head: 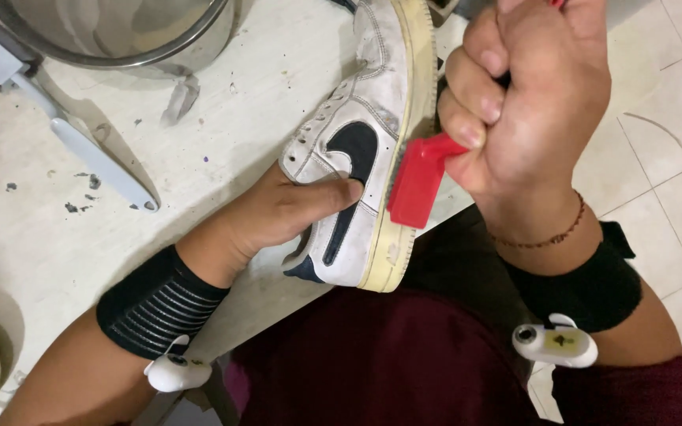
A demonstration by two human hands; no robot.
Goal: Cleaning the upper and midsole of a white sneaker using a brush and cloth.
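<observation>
A pale work table (199,142), speckled with dark flecks and scuffs, fills the left of the view, with a tiled floor (665,158) to its right. At the table's top edge stands a large metal pot (120,31), its rim curving out of the frame. A white sneaker (365,142) with dark blue trim lies on its side across the table's near edge, sole turned to the right, heel toward the person and toe pointing away. The left hand (278,213) is pushed inside the shoe's opening, thumb pressed flat on the dark side panel, steadying it. The right hand (522,102) is clenched in a tight fist around the handle of a red brush (420,181), whose head is pressed against the yellowed edge of the sole near the heel. A white, long-handled brush (80,142) rests on the table to the left, well apart from the shoe. Both forearms carry black wristbands, each with a small white device clipped on, and a thin beaded bracelet (546,237) circles the right wrist
</observation>
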